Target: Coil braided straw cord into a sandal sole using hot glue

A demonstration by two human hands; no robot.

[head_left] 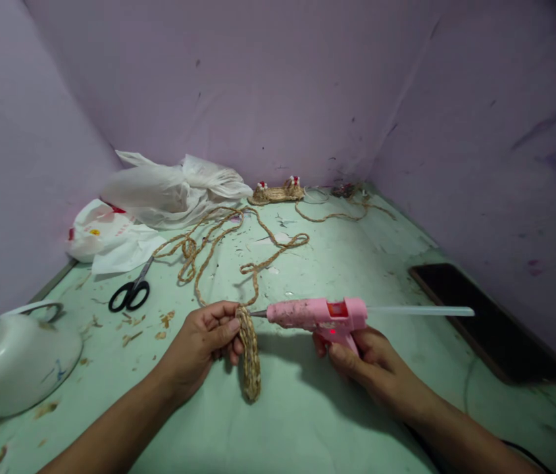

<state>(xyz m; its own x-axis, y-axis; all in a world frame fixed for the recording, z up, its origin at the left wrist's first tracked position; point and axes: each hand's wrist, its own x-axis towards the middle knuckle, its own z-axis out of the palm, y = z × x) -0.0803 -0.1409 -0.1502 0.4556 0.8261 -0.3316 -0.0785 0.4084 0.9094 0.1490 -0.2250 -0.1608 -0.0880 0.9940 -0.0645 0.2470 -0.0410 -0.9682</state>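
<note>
Near the middle of the table, my left hand (211, 336) pinches the top of a coiled piece of braided straw rope (251, 362), which hangs edge-on toward me. My right hand (369, 359) is wrapped round the handle of a pink glue gun (307, 315) with a small red light on it. The gun's dark nozzle points left and meets the upper end of the coil; whether glue is coming out is too small to tell. A clear glue stick (420, 311) juts from the gun's back. From the coil, loose rope (256, 280) winds away across the table.
Black-handled scissors (131, 294) lie left, beside white plastic bags (174, 191). A white bowl (25, 365) is at the near left edge. A dark phone (480, 322) rests right. Woven straw pieces with red-and-white beads (278, 193) sit by the back wall. Straw scraps dot the green tabletop (347, 257).
</note>
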